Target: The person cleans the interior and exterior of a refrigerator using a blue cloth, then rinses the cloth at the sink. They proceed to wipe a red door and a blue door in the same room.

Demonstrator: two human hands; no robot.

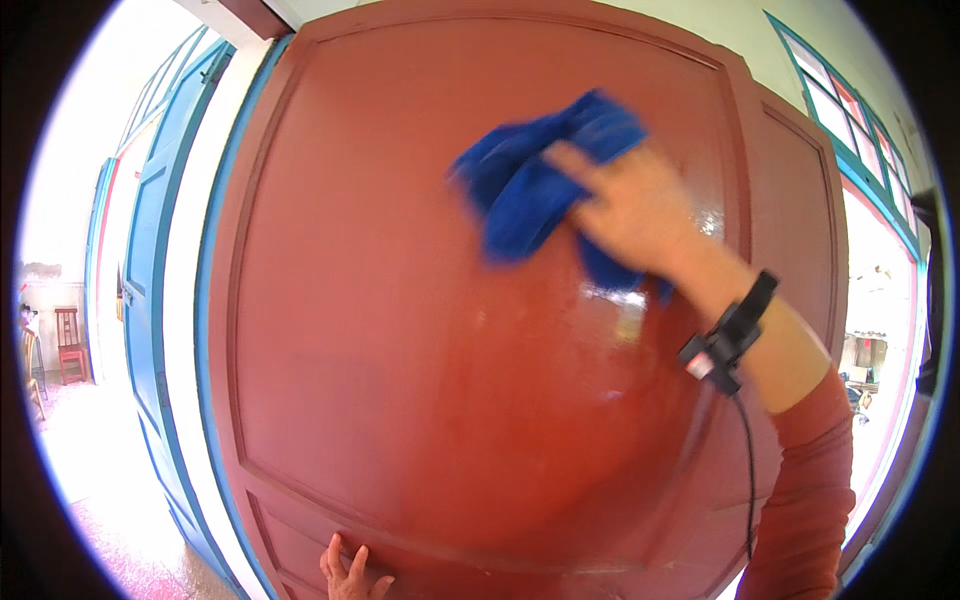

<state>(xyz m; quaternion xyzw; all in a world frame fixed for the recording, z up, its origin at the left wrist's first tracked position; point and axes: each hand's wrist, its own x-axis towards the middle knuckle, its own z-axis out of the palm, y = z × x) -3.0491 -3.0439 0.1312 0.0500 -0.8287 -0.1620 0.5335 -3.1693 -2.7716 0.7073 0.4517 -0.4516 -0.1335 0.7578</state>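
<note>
My right hand (637, 202) grips a bunched blue cloth (525, 180) against the upper part of a glossy red-brown panelled wooden door (360, 262). The hand and cloth are blurred. A black strap device (724, 341) with a cable sits around my right wrist, below a pushed-up red sleeve. Low on the same door, my left hand (351, 574) rests near the lower panel's moulding with its fingers spread. Only its fingers and part of the back show; the rest is cut off by the frame's bottom edge.
A blue door (154, 225) stands open at the left, past a white and blue door frame. Beyond it is a red wooden chair (69, 345). At the right, a blue-framed window (840, 97) tops a bright doorway with shelving (862, 360) behind.
</note>
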